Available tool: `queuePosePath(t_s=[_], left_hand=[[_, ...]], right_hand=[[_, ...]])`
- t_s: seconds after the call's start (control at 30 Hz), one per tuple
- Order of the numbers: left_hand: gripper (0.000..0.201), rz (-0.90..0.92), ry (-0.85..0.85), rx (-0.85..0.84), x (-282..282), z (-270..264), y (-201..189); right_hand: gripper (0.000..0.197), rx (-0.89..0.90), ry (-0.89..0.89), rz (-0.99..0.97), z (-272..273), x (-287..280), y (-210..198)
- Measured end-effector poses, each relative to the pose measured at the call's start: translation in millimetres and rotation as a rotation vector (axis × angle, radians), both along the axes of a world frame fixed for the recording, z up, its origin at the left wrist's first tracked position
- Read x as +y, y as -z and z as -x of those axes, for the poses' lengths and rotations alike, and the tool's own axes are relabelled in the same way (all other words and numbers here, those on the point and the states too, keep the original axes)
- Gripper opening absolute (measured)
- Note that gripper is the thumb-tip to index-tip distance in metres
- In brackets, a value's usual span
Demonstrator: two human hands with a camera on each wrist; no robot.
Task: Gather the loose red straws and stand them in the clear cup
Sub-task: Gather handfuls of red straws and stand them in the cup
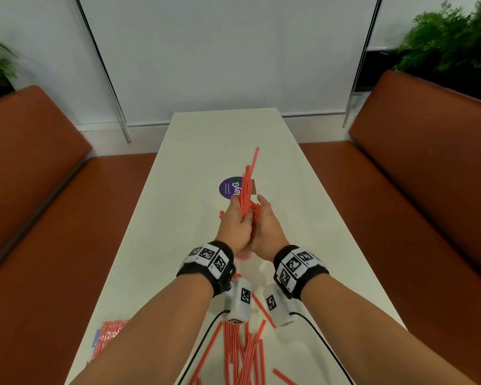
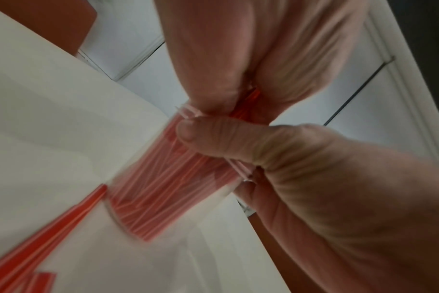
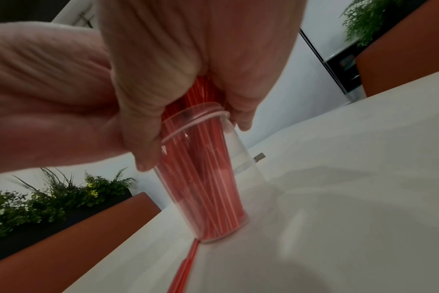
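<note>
Here, in the head view, a bundle of red straws [image 1: 247, 190] is gripped between the left hand [image 1: 235, 224] and the right hand [image 1: 265, 226], both closed around it above the white table [image 1: 303, 190]. The straw tips fan out past the fingers, over a purple sticker [image 1: 228, 188] on the table. More loose straws [image 1: 242, 351] are spread on the table nearer the person than the hands, beneath the wrists.

In the left wrist view, the clear cup [image 2: 168, 178] is seen blurred, filled with straws, with the thumb [image 2: 213, 138] pressed at its rim.

In the right wrist view, the cup [image 3: 208, 178] is seen standing on the table, slightly tilted, packed with straws that are held just above its rim.
</note>
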State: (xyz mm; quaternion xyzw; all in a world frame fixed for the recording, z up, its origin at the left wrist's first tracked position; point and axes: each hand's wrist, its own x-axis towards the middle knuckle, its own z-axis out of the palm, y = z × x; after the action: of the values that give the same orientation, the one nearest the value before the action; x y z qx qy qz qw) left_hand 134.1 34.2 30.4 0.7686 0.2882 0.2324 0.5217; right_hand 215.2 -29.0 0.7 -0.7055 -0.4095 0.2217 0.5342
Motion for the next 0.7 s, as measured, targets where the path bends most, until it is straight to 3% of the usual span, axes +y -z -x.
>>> queuePosePath(t_s=[0.03, 0.07, 0.13, 0.17, 0.27, 0.4, 0.57, 0.7], left_hand=[[0.026, 0.008, -0.007, 0.001, 0, 0, 0], [0.026, 0.016, -0.019, -0.007, 0, 0, 0], [0.031, 0.023, -0.049, -0.026, 0, 1, 0], [0.036, 0.031, -0.059, -0.036, -1, 2, 1], [0.041, 0.025, -0.054, -0.047, -3, 5, 3], [0.032, -0.038, -0.023, -0.027, -5, 4, 5], [0.044, -0.150, -0.052, -0.094, -9, 5, 9], [0.053, -0.419, -0.067, -0.113, -5, 6, 0]], right_hand=[[0.062, 0.119, -0.004, -0.049, 1, 0, 0], [0.065, 0.107, -0.018, -0.047, 8, -4, -4], [0.064, -0.201, 0.036, 0.128, 9, -5, -10], [0.069, -0.229, 0.035, 0.190, 11, -6, -9], [0.087, -0.071, 0.125, 0.153, 10, -2, 4], [0.107, -0.148, 0.101, 0.171, -5, 12, 35], [0.092, -0.196, 0.127, 0.221, -5, 8, 36], [0.101, -0.181, 0.103, 0.225, 1, 2, 24]])
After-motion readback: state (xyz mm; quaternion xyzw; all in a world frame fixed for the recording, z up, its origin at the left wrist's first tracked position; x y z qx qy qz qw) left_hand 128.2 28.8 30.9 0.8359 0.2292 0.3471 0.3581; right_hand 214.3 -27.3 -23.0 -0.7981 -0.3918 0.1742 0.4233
